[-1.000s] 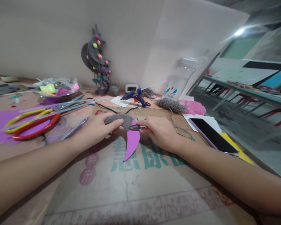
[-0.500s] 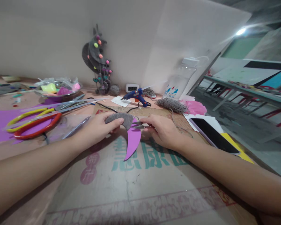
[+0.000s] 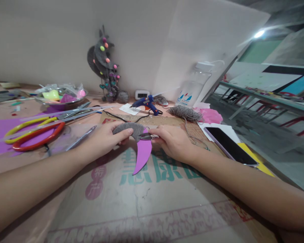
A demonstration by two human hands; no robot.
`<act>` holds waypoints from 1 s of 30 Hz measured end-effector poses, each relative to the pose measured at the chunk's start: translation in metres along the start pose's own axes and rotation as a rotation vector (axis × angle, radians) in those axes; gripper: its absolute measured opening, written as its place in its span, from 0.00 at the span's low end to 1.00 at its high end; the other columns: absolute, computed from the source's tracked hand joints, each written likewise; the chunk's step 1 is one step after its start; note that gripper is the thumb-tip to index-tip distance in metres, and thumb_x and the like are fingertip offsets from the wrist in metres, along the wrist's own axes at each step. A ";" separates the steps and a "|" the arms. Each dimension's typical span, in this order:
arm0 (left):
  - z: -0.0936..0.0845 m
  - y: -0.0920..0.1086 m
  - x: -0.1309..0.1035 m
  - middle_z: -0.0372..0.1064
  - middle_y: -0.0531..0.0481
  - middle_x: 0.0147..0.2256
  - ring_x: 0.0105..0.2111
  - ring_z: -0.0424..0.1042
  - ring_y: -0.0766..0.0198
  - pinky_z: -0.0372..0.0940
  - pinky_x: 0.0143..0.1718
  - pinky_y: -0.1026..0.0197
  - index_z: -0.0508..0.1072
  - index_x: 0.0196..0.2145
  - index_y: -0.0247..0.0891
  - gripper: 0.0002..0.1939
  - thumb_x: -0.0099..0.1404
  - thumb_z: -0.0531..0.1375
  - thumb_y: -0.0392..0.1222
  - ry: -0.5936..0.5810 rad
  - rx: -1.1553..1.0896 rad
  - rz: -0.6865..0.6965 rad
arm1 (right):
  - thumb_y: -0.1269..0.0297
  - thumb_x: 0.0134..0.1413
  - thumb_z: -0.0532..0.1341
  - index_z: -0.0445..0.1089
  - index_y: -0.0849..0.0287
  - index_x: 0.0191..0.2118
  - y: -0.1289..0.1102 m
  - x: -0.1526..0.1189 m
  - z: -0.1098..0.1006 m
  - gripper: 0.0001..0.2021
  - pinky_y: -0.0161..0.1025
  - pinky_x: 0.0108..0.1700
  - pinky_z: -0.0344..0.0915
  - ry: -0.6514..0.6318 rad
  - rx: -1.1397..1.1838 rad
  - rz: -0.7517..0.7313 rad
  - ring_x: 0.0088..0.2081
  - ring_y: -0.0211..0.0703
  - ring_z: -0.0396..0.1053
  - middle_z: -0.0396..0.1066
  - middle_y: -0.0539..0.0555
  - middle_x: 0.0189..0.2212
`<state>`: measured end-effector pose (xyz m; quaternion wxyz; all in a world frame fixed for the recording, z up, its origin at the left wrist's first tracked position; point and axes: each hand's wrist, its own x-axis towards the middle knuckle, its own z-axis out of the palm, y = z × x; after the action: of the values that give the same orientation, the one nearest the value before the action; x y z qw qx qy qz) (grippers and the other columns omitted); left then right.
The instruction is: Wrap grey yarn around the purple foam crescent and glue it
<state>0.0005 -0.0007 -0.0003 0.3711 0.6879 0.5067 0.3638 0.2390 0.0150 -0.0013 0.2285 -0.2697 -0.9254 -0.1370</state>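
Observation:
My left hand [image 3: 114,135] is closed on the yarn-wrapped end of a crescent, its thumb pressed on the grey yarn wrapping [image 3: 126,129]. The bare part of this purple crescent [image 3: 143,153] hangs down to a point over the cardboard. In my right hand [image 3: 169,140] I grip small dark thread snips [image 3: 147,136], pinched between thumb and fingers. The blades lie across the crescent, at the edge of the grey wrapping. Exactly what lies between the blades is too small to tell.
Behind my hands lie a blue glue gun [image 3: 147,104], a grey yarn skein [image 3: 184,113] and a water bottle [image 3: 192,86]. Red-and-yellow-handled scissors [image 3: 38,136] and a pen [image 3: 81,137] are at left. A phone [image 3: 230,145] lies right. Printed cardboard [image 3: 121,209] covers the front.
The snips' blades, visibly apart before, are now closer together and lie nearer the grey wrapping. My left hand keeps its hold on the crescent. The whole view has shifted slightly.

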 end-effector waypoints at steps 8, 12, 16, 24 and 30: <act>-0.001 -0.004 0.002 0.63 0.54 0.19 0.18 0.60 0.66 0.53 0.20 0.64 0.66 0.22 0.39 0.18 0.59 0.54 0.56 -0.052 0.056 0.007 | 0.62 0.65 0.49 0.67 0.63 0.44 -0.001 0.000 -0.002 0.13 0.36 0.30 0.56 0.061 -0.055 -0.088 0.29 0.41 0.64 0.70 0.54 0.29; -0.001 -0.004 0.002 0.63 0.54 0.19 0.18 0.61 0.66 0.54 0.20 0.64 0.65 0.21 0.39 0.19 0.59 0.54 0.56 -0.066 0.055 -0.001 | 0.62 0.65 0.49 0.67 0.62 0.43 -0.001 -0.001 0.000 0.13 0.36 0.30 0.56 0.060 -0.065 -0.071 0.29 0.40 0.64 0.70 0.54 0.28; -0.001 -0.002 0.001 0.65 0.53 0.19 0.18 0.61 0.66 0.53 0.19 0.64 0.67 0.21 0.39 0.17 0.58 0.56 0.55 -0.023 0.043 0.002 | 0.63 0.64 0.49 0.67 0.61 0.44 -0.003 -0.001 -0.002 0.12 0.36 0.32 0.59 0.062 0.034 -0.008 0.31 0.41 0.67 0.71 0.55 0.30; 0.002 -0.002 0.000 0.63 0.53 0.17 0.18 0.61 0.65 0.56 0.19 0.63 0.66 0.19 0.39 0.18 0.56 0.57 0.56 0.017 0.000 0.008 | 0.65 0.61 0.53 0.62 0.58 0.48 0.029 0.002 -0.002 0.11 0.40 0.41 0.65 0.280 0.280 0.453 0.39 0.42 0.68 0.69 0.56 0.39; 0.001 0.000 0.000 0.63 0.54 0.18 0.17 0.61 0.67 0.56 0.19 0.63 0.65 0.20 0.39 0.17 0.56 0.57 0.55 -0.024 0.004 -0.003 | 0.69 0.56 0.57 0.64 0.58 0.51 0.046 0.000 0.006 0.16 0.51 0.49 0.62 0.145 0.209 0.430 0.48 0.50 0.64 0.67 0.60 0.47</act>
<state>0.0009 -0.0006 -0.0009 0.3763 0.6923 0.5039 0.3540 0.2626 0.0550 0.0001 0.3449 -0.4247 -0.8370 -0.0080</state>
